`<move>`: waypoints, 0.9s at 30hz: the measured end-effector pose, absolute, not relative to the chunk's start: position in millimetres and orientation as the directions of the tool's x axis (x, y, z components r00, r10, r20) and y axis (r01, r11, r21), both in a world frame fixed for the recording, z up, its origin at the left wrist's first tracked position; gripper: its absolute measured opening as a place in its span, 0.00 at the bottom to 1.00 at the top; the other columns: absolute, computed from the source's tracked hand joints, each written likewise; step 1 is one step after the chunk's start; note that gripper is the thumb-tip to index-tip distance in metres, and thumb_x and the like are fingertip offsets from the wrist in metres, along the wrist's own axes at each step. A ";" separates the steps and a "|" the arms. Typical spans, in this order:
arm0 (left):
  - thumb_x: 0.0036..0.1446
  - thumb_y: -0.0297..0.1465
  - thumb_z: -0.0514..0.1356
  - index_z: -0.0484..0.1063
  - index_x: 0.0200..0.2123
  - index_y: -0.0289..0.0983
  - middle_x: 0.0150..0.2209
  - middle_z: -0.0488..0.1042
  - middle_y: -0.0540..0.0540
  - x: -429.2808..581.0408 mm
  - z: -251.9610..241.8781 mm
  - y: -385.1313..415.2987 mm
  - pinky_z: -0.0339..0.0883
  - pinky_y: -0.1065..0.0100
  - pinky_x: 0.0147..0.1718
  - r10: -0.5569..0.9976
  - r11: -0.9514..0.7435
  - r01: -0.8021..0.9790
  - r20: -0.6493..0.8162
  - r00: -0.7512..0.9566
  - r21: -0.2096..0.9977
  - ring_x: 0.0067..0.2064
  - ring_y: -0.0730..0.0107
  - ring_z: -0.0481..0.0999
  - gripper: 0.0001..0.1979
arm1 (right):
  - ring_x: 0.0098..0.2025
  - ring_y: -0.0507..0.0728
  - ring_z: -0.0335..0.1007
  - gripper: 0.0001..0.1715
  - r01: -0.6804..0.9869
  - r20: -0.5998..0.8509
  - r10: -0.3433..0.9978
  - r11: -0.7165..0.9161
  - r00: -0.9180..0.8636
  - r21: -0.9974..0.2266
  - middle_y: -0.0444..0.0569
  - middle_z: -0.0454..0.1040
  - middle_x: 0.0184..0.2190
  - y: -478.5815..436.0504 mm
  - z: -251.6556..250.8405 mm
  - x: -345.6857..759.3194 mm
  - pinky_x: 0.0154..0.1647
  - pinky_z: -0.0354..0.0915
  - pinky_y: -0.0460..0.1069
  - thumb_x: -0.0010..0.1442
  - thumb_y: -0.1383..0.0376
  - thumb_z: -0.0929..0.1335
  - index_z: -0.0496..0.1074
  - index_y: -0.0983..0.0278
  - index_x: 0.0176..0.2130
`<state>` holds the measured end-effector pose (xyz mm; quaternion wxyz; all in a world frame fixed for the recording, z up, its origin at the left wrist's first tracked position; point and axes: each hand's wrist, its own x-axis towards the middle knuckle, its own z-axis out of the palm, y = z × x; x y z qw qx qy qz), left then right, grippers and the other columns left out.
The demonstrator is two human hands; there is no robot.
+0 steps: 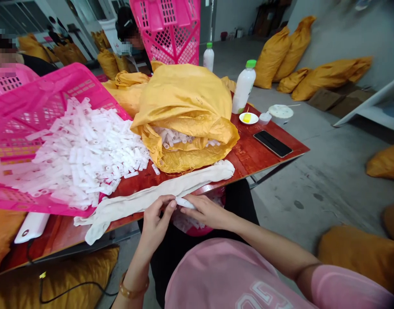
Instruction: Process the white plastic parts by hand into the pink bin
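Between my left hand and my right hand, a small white plastic tube is gripped by the fingertips of both. A long beige stocking-like cloth lies along the near table edge, just beyond my hands. Past it, a tilted pink plastic crate spills a heap of white plastic pieces onto the table. A yellow woven sack lies folded open beside the heap, with more white tubes inside. A pink basket holding white pieces sits below my hands.
The red-brown tabletop holds a phone, white bottles, and a small dish with something yellow. A co-worker stands behind a pink crate. Filled yellow sacks line the concrete floor.
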<state>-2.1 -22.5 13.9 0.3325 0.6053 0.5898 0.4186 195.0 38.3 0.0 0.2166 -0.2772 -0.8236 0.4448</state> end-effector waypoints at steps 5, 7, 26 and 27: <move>0.69 0.35 0.56 0.71 0.28 0.37 0.25 0.70 0.51 12.3 25.5 -25.9 0.62 0.71 0.31 0.991 -0.123 0.442 0.133 0.008 0.888 0.29 0.72 0.69 0.16 | 0.35 0.53 0.67 0.14 0.071 0.112 0.650 0.248 -0.752 -0.966 0.47 0.73 0.37 38.8 0.2 198.2 0.40 0.63 0.48 0.71 0.57 0.64 0.72 0.65 0.45; 0.69 0.33 0.56 0.71 0.28 0.37 0.27 0.72 0.50 13.3 27.5 -27.6 0.63 0.71 0.32 0.982 -0.190 0.392 0.176 0.072 0.900 0.30 0.72 0.70 0.15 | 0.25 0.48 0.57 0.17 -0.069 0.009 0.560 -0.086 -0.829 -0.994 0.41 0.66 0.27 38.5 -1.1 201.2 0.28 0.58 0.45 0.68 0.54 0.67 0.71 0.66 0.42; 0.68 0.33 0.57 0.74 0.40 0.38 0.33 0.73 0.49 3.1 6.0 -28.8 0.64 0.71 0.34 0.965 -0.202 0.480 0.091 0.244 0.854 0.32 0.71 0.70 0.07 | 0.30 0.51 0.62 0.16 0.154 0.079 0.469 0.437 -0.880 -0.886 0.43 0.67 0.29 54.9 8.3 215.6 0.33 0.58 0.45 0.74 0.61 0.59 0.69 0.64 0.37; 0.69 0.33 0.57 0.74 0.41 0.38 0.34 0.74 0.48 2.7 7.0 -29.0 0.65 0.71 0.35 0.960 -0.204 0.475 0.079 0.269 0.856 0.34 0.70 0.71 0.07 | 0.28 0.50 0.60 0.15 0.161 0.066 0.452 0.447 -0.890 -0.880 0.41 0.64 0.26 56.4 9.4 215.8 0.31 0.56 0.45 0.73 0.62 0.60 0.68 0.64 0.35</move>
